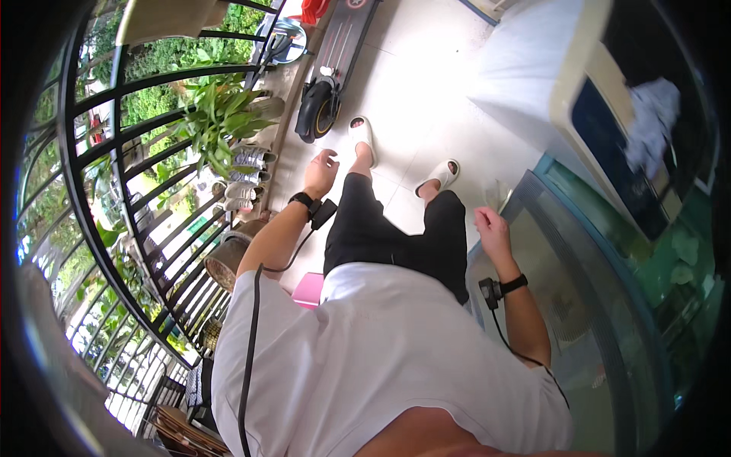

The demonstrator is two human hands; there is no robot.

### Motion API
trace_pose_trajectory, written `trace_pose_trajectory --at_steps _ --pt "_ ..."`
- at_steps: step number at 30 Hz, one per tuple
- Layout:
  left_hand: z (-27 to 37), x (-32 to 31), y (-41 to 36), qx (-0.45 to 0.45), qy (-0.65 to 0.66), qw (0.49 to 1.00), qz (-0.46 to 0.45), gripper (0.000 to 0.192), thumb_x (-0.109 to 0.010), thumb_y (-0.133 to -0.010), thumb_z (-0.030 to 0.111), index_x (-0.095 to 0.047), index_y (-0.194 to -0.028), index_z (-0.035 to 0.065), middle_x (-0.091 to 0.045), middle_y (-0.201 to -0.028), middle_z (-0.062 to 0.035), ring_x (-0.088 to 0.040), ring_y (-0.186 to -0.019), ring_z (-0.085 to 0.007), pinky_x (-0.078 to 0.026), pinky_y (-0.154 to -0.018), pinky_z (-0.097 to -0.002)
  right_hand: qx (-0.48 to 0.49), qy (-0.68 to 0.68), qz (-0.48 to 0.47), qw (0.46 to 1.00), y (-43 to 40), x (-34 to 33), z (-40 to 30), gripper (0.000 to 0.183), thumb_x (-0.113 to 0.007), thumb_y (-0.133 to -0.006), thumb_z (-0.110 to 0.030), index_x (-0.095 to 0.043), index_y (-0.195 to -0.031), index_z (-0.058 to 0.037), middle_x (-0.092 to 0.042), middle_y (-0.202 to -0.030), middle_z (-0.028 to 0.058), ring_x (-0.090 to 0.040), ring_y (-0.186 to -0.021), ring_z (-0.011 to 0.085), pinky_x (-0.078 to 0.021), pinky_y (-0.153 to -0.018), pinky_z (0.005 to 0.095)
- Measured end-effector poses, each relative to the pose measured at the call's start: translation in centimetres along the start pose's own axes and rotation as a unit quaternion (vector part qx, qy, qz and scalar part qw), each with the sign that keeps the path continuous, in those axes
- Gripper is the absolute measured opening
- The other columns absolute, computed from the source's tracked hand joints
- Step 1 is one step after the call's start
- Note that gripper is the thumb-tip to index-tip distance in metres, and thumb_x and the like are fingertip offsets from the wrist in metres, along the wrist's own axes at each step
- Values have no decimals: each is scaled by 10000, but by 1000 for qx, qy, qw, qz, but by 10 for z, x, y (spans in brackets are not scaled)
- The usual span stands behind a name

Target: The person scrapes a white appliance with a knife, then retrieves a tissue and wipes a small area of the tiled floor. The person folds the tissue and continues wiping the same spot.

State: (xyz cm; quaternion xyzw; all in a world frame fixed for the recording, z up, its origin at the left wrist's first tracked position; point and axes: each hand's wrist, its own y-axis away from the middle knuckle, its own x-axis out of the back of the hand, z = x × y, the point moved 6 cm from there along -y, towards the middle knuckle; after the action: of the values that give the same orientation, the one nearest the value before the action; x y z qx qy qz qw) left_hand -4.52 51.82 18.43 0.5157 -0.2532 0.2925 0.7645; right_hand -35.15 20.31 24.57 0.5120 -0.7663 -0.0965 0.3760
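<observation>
My left hand (321,173) hangs beside my left leg with its fingers loosely bent and somewhat apart, and nothing shows in it. Nearest to it are the rear wheel of a black kick scooter (320,108) and a row of shoes (243,191). On the other side, my right hand (493,228) is loosely curled near the edge of a glass panel (531,228) with a blue-grey frame; no object is visible in it. Both wrists wear black straps with small cabled devices, one a box (324,215), the other a module (489,292).
A black metal railing (94,194) curves along the left, with a leafy green plant (223,120) at it. A weathered pot (228,260) and a pink box (308,290) are behind my left arm. Pale floor tiles (422,74) lie ahead. A crumpled cloth (654,123) is at right.
</observation>
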Motion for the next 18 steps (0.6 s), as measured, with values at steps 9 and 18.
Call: trace_pose_trajectory --at_steps 9,18 --pt "-58 -10 -241 -36 -129 983 124 349 -605 -825 152 -587 -1173 126 -619 -1130 -147 -579 -1064 -340 -468 -923 -443 -26 -12 -34 999 -130 -84 17 154 -597 -897 -167 -644 -978 -45 -656 -810 166 -650 -733 323 -507 -658 358" --pt "-67 -48 -365 -173 -329 911 178 327 -570 -825 78 -573 -1151 95 -599 -1039 -132 -597 -956 -332 -527 -788 -419 152 66 -20 986 -275 -142 81 93 -598 -883 -103 -637 -929 -32 -656 -800 115 -626 -674 281 -490 -604 352"
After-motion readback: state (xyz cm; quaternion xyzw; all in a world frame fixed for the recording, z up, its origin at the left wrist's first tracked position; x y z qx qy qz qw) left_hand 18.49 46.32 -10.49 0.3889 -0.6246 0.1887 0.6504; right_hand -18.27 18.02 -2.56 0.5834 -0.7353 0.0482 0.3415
